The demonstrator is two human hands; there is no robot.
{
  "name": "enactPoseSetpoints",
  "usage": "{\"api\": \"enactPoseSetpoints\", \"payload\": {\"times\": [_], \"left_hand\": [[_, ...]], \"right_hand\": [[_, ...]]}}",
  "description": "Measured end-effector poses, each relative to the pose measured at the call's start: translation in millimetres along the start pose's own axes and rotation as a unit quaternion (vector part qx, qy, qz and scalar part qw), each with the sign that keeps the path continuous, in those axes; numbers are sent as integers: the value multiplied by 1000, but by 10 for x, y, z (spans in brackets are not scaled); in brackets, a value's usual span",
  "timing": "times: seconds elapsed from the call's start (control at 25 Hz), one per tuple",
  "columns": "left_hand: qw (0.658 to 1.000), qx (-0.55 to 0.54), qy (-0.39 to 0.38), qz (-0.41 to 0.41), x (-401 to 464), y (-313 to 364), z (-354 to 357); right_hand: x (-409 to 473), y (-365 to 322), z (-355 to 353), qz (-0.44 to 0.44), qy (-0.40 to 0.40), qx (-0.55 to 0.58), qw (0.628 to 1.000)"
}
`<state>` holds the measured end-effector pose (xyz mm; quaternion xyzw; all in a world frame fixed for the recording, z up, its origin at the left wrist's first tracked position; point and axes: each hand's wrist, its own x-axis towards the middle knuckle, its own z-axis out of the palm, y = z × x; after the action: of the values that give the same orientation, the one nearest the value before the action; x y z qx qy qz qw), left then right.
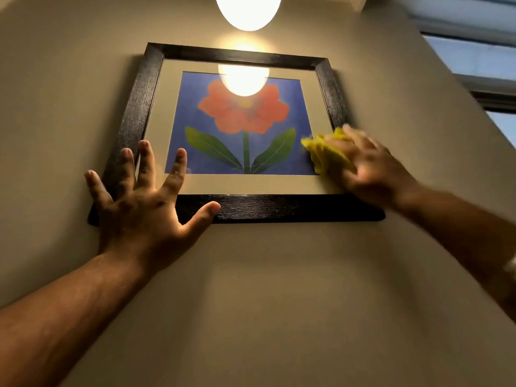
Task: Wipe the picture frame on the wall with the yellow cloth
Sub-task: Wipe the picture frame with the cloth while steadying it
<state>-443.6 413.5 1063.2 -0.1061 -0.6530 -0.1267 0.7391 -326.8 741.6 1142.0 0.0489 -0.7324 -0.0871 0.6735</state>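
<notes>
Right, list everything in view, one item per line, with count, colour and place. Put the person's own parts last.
picture frame: one, black, hung on the wall at centre; under its glass, a pale mat around a red flower with green leaves on blue
yellow cloth: one, yellow, bunched against the glass at the frame's lower right
lamp: one, glowing white, top centre above the frame; its glow reflects in the glass
wall: one, beige, behind and below the frame
window: one, bluish panes with dark framing, upper right
left hand: one, fingers spread, laid over the frame's lower left corner
right hand: one, blurred, pressing the cloth to the glass
</notes>
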Motion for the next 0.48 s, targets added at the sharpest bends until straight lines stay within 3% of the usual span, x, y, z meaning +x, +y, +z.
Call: {"api": "enactPoseSetpoints", "payload": {"times": [0.12,0.2,0.32,0.4,0.48], "left_hand": [[1000,2,1,-8,-17,-21,0],[1000,0,1,-7,-10,-21,1],[1000,-8,2,-2,4,-29,-2],[1000,-11,8,3,-21,-23,-2],[1000,-13,17,5,-38,-7,9]], "right_hand": [[1291,-53,-170,77,-27,26,996],[1630,-86,-248,111,-44,22,993],[971,-31,-243,66,-26,21,997],[-46,-57,-155,32,-3,60,998],[-973,-182,-60,-12,-39,75,996]]}}
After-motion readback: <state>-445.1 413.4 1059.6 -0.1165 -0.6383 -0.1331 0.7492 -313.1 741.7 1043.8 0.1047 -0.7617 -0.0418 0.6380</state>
